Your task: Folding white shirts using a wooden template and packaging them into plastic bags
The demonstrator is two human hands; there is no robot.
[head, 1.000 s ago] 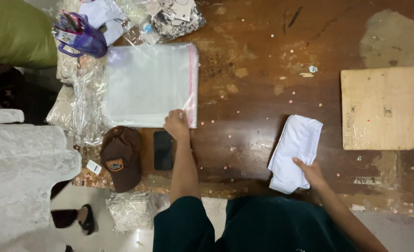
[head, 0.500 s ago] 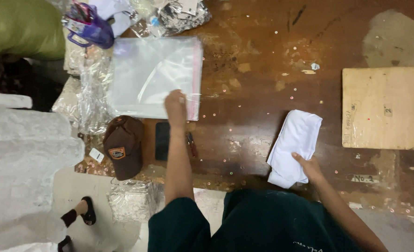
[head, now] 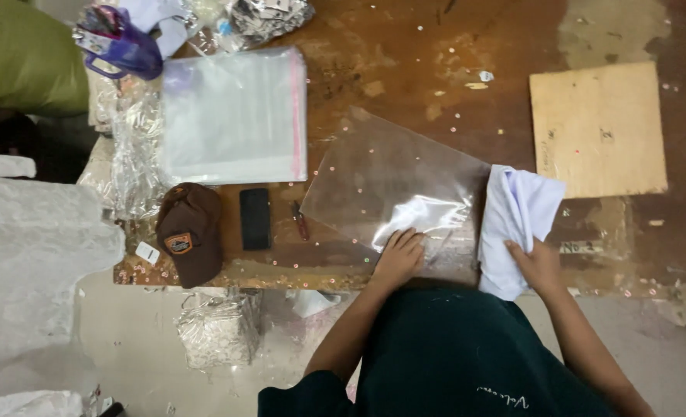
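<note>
Hands of one person work at a brown table (head: 436, 69), seen from above. One clear bag (head: 393, 185) lies flat at the table's near edge; the left hand (head: 399, 255) presses on its near corner, fingers together and flat. The right hand (head: 536, 266) grips one folded white cloth (head: 517, 216), touching the bag's right edge. Left of the bag lie one phone (head: 255, 218), one brown cap (head: 190, 241) and one stack of bags (head: 235, 116). Right of the cloth sits one cardboard square (head: 598, 127).
</note>
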